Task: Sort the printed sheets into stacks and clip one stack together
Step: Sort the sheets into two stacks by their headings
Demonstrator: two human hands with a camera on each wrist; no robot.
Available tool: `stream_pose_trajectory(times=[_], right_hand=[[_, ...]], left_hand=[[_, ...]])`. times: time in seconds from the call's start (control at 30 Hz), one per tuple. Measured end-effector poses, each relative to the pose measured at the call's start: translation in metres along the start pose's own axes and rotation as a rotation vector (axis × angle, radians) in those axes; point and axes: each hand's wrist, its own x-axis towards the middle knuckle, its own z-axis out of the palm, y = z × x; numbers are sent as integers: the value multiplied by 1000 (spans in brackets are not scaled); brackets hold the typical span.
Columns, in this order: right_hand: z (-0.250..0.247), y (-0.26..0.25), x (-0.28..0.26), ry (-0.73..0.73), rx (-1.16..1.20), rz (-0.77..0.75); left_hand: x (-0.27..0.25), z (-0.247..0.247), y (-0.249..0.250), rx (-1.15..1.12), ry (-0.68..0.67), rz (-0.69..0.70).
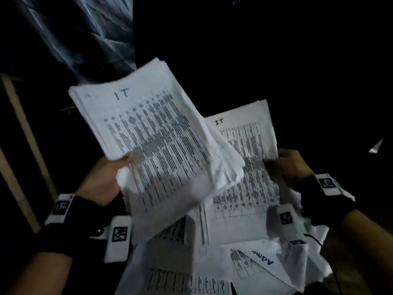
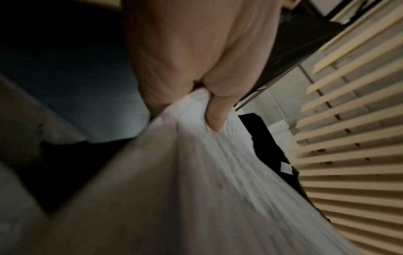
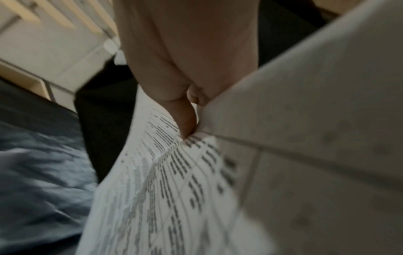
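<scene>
My left hand [image 1: 119, 165] grips a thick stack of printed sheets [image 1: 153, 141] headed "IT", raised and tilted in the head view; its thumb lies on top of the stack [image 2: 196, 172] in the left wrist view. My right hand [image 1: 285, 165] pinches the right edge of a thinner set of sheets [image 1: 244, 150], also headed "I.T", lying behind and to the right of the stack. The right wrist view shows the thumb pressing on the printed table of that set of sheets [image 3: 170, 181]. No clip is visible.
Loose printed sheets [image 1: 191, 262] lie scattered below the hands, one reading "Adm" [image 1: 263, 258]. A blue-grey cloth [image 3: 39, 172] lies to the left. A slatted wooden panel [image 2: 348, 120] stands nearby. The surroundings are dark.
</scene>
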Motion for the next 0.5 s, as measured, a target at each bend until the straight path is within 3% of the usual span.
stream_pose_trajectory(times=[0.17,0.33,0.5], right_hand=[[20,-25,-12,-153,240,20],[40,-43,-33,-239,221,-31],[48,-50,-43,-284,331,-92]], left_hand=[[-8,18,-32,-148,-210,-105],[-14,28,-47,-93,-323,-125],[-10,35,-61,82,-156,37]])
